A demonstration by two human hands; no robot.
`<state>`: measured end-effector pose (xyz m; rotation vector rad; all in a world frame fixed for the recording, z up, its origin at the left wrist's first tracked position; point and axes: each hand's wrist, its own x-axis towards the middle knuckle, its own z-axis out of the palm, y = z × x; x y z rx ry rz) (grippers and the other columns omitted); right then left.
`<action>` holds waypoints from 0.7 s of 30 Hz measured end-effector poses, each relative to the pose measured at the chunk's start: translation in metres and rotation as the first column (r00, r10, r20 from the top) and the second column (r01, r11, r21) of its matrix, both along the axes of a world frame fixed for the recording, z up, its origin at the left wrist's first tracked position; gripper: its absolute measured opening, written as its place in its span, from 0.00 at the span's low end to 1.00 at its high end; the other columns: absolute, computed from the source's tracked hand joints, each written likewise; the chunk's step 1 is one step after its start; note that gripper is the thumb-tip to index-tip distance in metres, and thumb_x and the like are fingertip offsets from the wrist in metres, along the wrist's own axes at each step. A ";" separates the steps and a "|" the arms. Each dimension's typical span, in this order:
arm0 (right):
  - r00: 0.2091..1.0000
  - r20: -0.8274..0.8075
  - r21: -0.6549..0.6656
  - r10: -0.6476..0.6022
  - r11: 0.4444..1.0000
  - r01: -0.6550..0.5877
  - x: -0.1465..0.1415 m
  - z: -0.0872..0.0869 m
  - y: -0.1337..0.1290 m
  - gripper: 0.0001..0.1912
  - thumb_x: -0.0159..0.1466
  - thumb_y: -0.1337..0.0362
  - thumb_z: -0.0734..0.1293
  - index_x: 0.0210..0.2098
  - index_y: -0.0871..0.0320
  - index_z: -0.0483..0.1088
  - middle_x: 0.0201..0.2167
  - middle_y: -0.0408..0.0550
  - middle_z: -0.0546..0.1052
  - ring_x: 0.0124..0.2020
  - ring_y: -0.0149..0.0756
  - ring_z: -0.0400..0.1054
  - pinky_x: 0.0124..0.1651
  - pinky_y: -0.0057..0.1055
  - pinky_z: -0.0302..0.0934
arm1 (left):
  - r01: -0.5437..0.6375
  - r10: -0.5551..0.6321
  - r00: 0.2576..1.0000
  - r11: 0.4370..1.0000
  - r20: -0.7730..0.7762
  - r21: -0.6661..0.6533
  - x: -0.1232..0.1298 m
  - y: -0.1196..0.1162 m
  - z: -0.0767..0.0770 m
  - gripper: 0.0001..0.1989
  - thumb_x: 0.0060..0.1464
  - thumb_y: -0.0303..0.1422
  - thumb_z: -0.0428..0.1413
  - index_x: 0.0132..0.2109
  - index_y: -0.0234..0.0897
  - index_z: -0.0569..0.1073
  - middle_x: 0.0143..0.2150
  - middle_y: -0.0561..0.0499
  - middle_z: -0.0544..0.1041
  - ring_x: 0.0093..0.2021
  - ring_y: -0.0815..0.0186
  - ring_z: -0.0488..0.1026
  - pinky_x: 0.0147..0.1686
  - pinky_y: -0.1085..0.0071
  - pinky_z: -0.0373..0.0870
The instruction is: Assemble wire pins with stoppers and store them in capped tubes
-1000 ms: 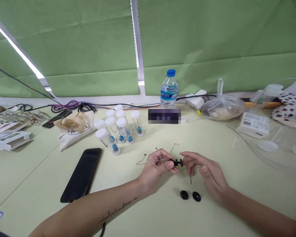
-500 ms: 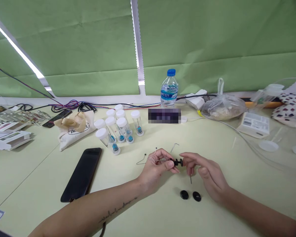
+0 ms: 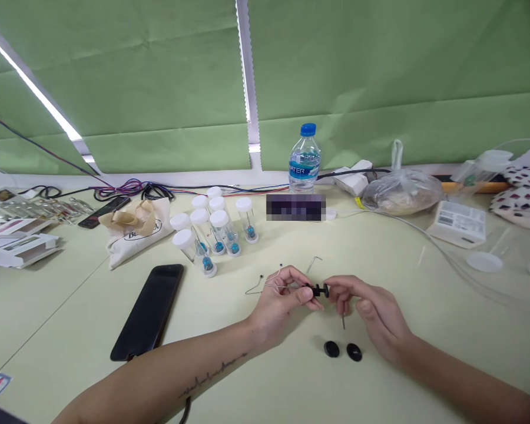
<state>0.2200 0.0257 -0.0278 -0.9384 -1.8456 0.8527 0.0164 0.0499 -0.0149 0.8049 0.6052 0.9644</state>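
Near the middle of the pale table, my left hand pinches a small black spool-like part between thumb and fingers, its disc-shaped end pointing to my right. A thin bent wire with little black beads on its tips reaches out on the far side of that same hand, toward my left.

My right hand is half curled, with its index fingertip at, or just beside, the disc end. Below its bent fingers juts a thin metal rod; I cannot tell whether they grip it. Just nearer to me, two black discs lie side by side on the tabletop, and beyond my hands lies an L-shaped hex key.

Farther off to the left, clear tubes with white caps stand clustered, blue pieces at their lower ends. A black smartphone lies beside my left forearm, with a cream cloth pouch past it and a second phone behind the pouch.

At the back, against the green wall covering, a blue-capped water bottle stands upright behind a blurred-out patch. Toward the right sit a knotted plastic bag and a white box.
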 end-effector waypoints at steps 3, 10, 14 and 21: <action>1.000 0.001 0.001 -0.005 1.000 0.005 0.000 0.000 -0.001 0.23 0.71 0.49 0.49 0.52 0.53 0.66 0.32 0.47 0.72 0.28 0.33 0.68 0.30 0.30 0.65 | -0.003 0.003 1.000 1.000 0.003 -0.007 0.000 -0.001 0.001 0.13 0.45 0.33 0.67 0.33 0.32 0.71 0.27 0.53 0.76 0.27 0.70 0.76 0.36 0.72 0.68; 1.000 0.004 -0.001 -0.013 1.000 0.013 0.000 0.000 -0.001 0.23 0.71 0.49 0.50 0.54 0.52 0.65 0.34 0.47 0.72 0.28 0.32 0.68 0.30 0.30 0.65 | -0.013 0.013 1.000 1.000 -0.004 -0.016 0.001 -0.001 0.004 0.14 0.43 0.35 0.68 0.33 0.33 0.71 0.27 0.53 0.76 0.27 0.69 0.75 0.36 0.71 0.68; 1.000 0.007 0.011 0.008 1.000 -0.008 0.001 -0.001 0.000 0.23 0.71 0.50 0.50 0.55 0.52 0.66 0.34 0.47 0.72 0.28 0.32 0.67 0.30 0.30 0.66 | -0.009 0.009 1.000 1.000 0.000 -0.016 0.000 -0.001 0.003 0.13 0.45 0.33 0.67 0.33 0.32 0.71 0.27 0.53 0.76 0.26 0.70 0.76 0.36 0.72 0.68; 1.000 0.016 0.036 0.009 0.999 -0.010 0.001 -0.002 0.000 0.23 0.71 0.51 0.50 0.55 0.52 0.66 0.33 0.47 0.72 0.29 0.32 0.67 0.30 0.29 0.66 | -0.003 0.003 1.000 1.000 0.013 -0.008 0.000 -0.001 0.001 0.11 0.46 0.31 0.66 0.33 0.32 0.71 0.27 0.53 0.76 0.27 0.70 0.76 0.36 0.73 0.68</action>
